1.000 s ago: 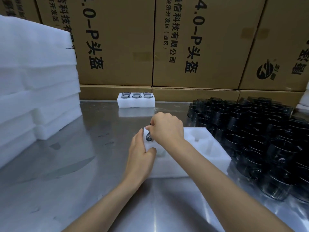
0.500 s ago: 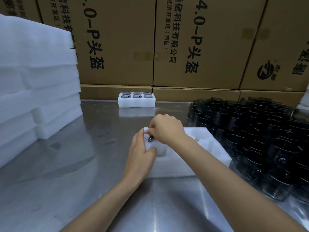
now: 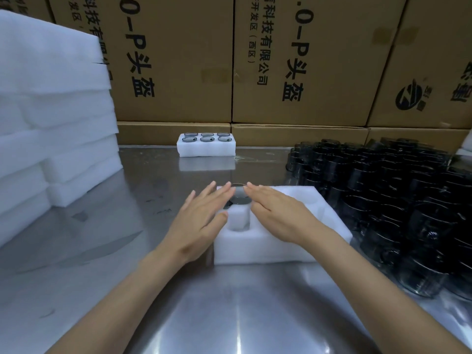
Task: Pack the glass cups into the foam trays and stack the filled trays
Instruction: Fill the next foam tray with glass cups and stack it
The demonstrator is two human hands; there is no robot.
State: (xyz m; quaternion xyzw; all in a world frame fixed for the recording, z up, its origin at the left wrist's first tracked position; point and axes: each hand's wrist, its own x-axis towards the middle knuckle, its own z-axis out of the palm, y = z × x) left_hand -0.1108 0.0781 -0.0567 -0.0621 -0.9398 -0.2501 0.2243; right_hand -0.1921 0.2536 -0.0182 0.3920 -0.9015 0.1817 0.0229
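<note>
A white foam tray (image 3: 255, 246) lies on the steel table in front of me. One dark glass cup (image 3: 238, 195) sits in its far-left pocket, rim showing. My left hand (image 3: 201, 221) lies flat at the tray's left side, fingers straight, tips beside the cup. My right hand (image 3: 278, 215) hovers flat over the tray's middle, fingers straight, tips at the cup's right rim. Neither hand holds anything. A filled foam tray (image 3: 206, 149) with several cups stands at the back. Many loose dark glass cups (image 3: 398, 200) crowd the right side.
A tall stack of empty foam trays (image 3: 48, 139) fills the left. Cardboard boxes (image 3: 293, 62) wall off the back. The steel table (image 3: 127, 264) reflects light near me.
My right hand let go of the cup, which now sits down in the pocket, and opened flat. My left hand also flattened out beside the tray.
</note>
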